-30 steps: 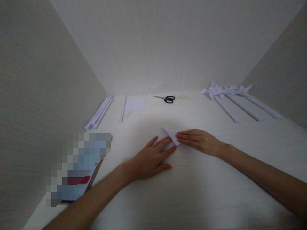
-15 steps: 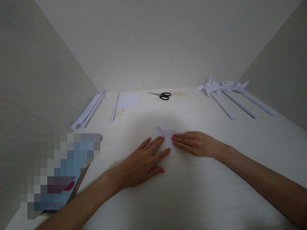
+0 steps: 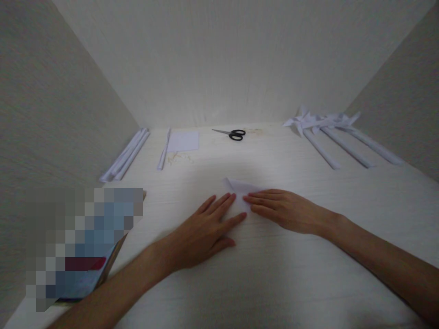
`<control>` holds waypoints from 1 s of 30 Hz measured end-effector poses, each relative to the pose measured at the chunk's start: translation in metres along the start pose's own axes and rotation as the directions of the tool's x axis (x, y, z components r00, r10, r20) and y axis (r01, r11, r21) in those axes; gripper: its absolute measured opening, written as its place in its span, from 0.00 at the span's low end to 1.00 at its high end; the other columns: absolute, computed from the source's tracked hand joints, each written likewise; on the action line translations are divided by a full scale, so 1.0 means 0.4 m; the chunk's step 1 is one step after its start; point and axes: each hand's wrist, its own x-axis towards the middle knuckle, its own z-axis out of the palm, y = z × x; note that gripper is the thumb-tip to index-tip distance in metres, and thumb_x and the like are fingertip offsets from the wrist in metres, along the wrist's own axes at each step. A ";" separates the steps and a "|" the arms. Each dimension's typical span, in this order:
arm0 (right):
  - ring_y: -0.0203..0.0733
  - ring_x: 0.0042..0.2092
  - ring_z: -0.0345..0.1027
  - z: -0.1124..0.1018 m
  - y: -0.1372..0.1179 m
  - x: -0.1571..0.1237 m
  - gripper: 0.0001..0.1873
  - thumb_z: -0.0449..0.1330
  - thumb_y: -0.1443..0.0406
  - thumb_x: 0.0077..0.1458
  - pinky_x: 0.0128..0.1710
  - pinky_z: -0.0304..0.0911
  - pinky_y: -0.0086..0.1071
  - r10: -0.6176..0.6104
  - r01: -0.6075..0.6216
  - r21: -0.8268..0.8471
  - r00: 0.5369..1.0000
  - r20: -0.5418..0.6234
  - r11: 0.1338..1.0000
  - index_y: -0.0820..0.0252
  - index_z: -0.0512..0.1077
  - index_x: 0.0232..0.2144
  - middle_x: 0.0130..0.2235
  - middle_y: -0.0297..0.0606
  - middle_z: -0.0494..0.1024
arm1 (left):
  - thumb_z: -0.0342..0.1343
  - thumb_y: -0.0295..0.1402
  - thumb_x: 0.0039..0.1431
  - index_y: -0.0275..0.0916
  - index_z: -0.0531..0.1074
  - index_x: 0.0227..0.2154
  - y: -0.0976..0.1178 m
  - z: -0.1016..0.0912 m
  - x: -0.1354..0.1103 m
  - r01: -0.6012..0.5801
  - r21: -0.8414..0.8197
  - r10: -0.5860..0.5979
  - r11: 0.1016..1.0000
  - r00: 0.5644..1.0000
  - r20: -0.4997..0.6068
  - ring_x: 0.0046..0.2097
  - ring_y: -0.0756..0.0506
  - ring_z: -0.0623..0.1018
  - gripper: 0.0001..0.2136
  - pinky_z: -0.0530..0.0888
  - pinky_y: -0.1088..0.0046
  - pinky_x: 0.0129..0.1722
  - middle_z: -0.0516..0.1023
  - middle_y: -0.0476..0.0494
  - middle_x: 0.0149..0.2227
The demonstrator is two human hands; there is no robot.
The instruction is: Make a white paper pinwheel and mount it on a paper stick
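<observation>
A small folded white paper lies on the white table in the middle. My left hand rests flat on the table with its fingers stretched out, the fingertips touching the paper's left side. My right hand lies flat with fingers stretched over the paper's right part, pressing it down. The two hands' fingertips nearly meet over the paper. Most of the paper is hidden under the fingers.
Black scissors lie at the back centre. A white paper square and a rolled paper stick sit back left, more paper sticks by the left wall. Paper pinwheels on sticks lie back right. A blurred blue item lies front left.
The view has shifted a little. My right hand has slid slightly left over the paper; both hands stay flat on it.
</observation>
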 end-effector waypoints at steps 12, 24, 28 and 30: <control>0.37 0.51 0.62 0.002 0.001 -0.003 0.17 0.44 0.73 0.56 0.50 0.59 0.34 0.026 -0.025 0.077 1.000 -0.009 0.997 0.67 0.64 0.47 0.49 0.44 0.70 | 0.40 0.42 0.57 0.47 0.46 0.57 -0.004 0.005 0.000 0.005 0.013 -0.005 1.000 1.000 0.008 0.61 0.42 0.44 0.24 0.50 0.57 0.56 0.40 0.40 0.62; 0.39 0.55 0.55 0.005 0.003 -0.006 0.18 0.46 0.74 0.53 0.56 0.49 0.40 0.051 -0.056 0.160 0.998 0.034 0.986 0.67 0.64 0.47 0.51 0.43 0.67 | 0.41 0.42 0.57 0.47 0.48 0.56 -0.005 0.002 0.000 -0.001 -0.012 0.000 1.000 1.000 -0.013 0.61 0.42 0.45 0.24 0.51 0.57 0.56 0.42 0.41 0.62; 0.41 0.59 0.46 0.012 0.005 -0.010 0.21 0.47 0.76 0.52 0.58 0.45 0.43 0.077 -0.086 0.217 0.996 0.046 0.972 0.64 0.62 0.49 0.50 0.40 0.69 | 0.40 0.42 0.57 0.47 0.47 0.57 -0.005 0.002 -0.001 0.003 0.000 -0.003 1.000 1.000 0.005 0.61 0.42 0.45 0.24 0.50 0.57 0.56 0.41 0.40 0.62; 0.41 0.58 0.47 0.016 0.006 -0.008 0.21 0.46 0.75 0.52 0.57 0.47 0.44 0.122 -0.120 0.256 0.993 0.010 0.959 0.62 0.63 0.48 0.48 0.40 0.71 | 0.40 0.42 0.57 0.47 0.48 0.56 -0.005 0.002 -0.001 0.007 -0.003 -0.007 1.000 1.000 0.004 0.61 0.42 0.44 0.24 0.50 0.57 0.56 0.41 0.40 0.62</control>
